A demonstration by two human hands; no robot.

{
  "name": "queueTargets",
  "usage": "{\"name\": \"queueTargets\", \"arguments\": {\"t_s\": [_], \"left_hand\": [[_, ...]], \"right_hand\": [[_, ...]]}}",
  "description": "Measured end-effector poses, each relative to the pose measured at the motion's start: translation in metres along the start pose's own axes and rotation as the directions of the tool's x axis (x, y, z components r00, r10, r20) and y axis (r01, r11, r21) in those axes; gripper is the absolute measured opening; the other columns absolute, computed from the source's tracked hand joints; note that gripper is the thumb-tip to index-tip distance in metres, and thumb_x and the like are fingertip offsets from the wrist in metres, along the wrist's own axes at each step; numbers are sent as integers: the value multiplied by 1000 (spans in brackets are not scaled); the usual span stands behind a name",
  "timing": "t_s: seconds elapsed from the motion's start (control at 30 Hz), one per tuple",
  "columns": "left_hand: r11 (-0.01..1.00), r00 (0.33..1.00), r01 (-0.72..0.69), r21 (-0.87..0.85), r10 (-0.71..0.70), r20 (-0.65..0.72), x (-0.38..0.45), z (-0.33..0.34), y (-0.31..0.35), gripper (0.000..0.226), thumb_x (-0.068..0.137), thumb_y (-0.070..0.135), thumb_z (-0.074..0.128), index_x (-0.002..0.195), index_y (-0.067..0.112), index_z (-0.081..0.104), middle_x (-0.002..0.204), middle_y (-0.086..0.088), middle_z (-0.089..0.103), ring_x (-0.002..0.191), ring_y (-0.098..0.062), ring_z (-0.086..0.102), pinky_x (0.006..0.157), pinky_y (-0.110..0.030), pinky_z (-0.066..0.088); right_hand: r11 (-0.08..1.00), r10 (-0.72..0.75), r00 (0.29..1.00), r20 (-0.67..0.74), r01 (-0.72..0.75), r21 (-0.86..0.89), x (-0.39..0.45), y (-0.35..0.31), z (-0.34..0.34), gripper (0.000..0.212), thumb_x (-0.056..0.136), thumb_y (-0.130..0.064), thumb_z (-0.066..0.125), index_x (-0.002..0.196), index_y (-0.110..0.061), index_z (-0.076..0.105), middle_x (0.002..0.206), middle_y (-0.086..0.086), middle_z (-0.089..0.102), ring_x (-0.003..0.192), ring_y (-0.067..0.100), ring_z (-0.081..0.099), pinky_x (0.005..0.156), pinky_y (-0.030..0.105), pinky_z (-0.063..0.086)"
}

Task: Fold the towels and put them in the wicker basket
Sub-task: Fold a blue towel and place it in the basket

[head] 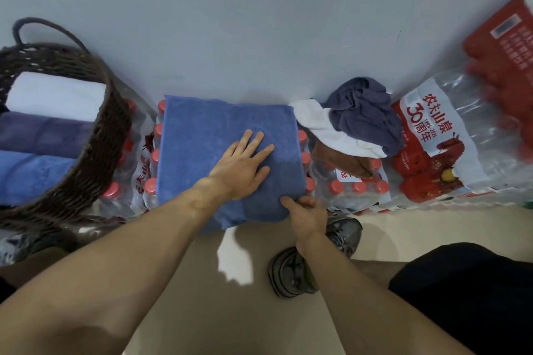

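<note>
Head view, from left to right: the wicker basket (95, 135) sits on shrink-wrapped water bottle packs (354, 193) with three folded towels inside, well to the left of both hands. Just right of it the blue towel (207, 135) lies flat on the bottles, its long axis running away toward the wall. Left hand (243, 166) presses flat on its middle, fingers straight. Right hand (307, 212) pinches the near right corner. Farther right lies a heap of unfolded towels (354, 121). Judging by the layout, the left hand is nearer the basket.
</note>
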State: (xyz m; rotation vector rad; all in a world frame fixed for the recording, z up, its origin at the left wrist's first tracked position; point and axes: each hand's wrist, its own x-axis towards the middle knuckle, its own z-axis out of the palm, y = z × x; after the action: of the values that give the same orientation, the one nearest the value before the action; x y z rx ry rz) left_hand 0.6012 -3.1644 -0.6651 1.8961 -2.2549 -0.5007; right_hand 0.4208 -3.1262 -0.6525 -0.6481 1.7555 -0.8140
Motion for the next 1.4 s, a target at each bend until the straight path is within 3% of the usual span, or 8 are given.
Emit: {"name": "queueTargets", "arguments": {"t_s": [0.17,0.37,0.6,0.73,0.9,1.2,1.3,1.4], "left_hand": [[1000,1000,1,-6,-1,5,0,1,-1,60,101,48,31,156,29,14,165,-3,-2,151,-24,-10,122,-43,7],[1000,1000,0,-7,0,8,0,2,-1,61,101,48,31,156,29,14,165,-3,-3,151,-24,-11,122,-43,6],[1000,1000,-4,-28,4,8,2,4,-3,61,101,50,29,156,30,14,165,-3,-4,150,-23,-12,122,-43,6],[999,1000,-7,-44,7,9,3,5,-6,61,100,51,29,155,30,14,165,-2,-4,150,-22,-13,122,-42,5],[997,1000,-3,-76,4,17,4,3,-6,61,100,53,28,155,32,15,165,-1,-3,150,-21,-13,120,-41,3],[998,1000,7,-60,-8,-30,5,-7,-8,55,100,47,38,151,31,29,164,2,11,151,-19,2,118,-42,19],[1000,1000,18,-20,-18,-10,8,-13,-13,54,100,49,34,151,34,28,164,4,10,151,-17,4,119,-42,19],[997,998,46,-67,-43,44,10,-18,-14,54,100,51,31,152,36,26,164,5,7,151,-21,6,120,-43,17]], "right_hand": [[990,125,985,116,-132,53,-5,-1,-2,19,82,-9,76,92,-7,60,76,9,62,52,12,54,42,21,42],[1000,-5,996,93,6,-13,-9,-6,0,23,82,-9,69,64,-13,55,68,1,62,64,16,54,59,29,45],[964,-222,973,61,228,-136,-5,-17,-10,21,83,-14,67,67,-10,55,62,3,59,60,18,53,54,32,47],[984,-81,954,288,123,-130,-1,-26,-27,34,80,-29,79,96,-1,68,91,11,75,85,29,72,78,44,60],[991,127,779,614,-79,-104,-6,-33,-46,46,64,-16,89,104,-1,73,112,18,72,103,38,69,84,46,59],[817,163,803,574,216,-535,-19,-55,-46,29,72,-15,86,89,3,71,96,22,72,87,30,66,77,39,50],[808,84,796,599,298,-508,-22,-66,-46,23,72,-15,85,79,0,70,83,15,70,78,26,65,70,35,50],[906,-15,783,622,274,-322,-23,-70,-49,30,69,-13,85,89,5,71,91,16,73,86,33,69,72,36,52]]}}
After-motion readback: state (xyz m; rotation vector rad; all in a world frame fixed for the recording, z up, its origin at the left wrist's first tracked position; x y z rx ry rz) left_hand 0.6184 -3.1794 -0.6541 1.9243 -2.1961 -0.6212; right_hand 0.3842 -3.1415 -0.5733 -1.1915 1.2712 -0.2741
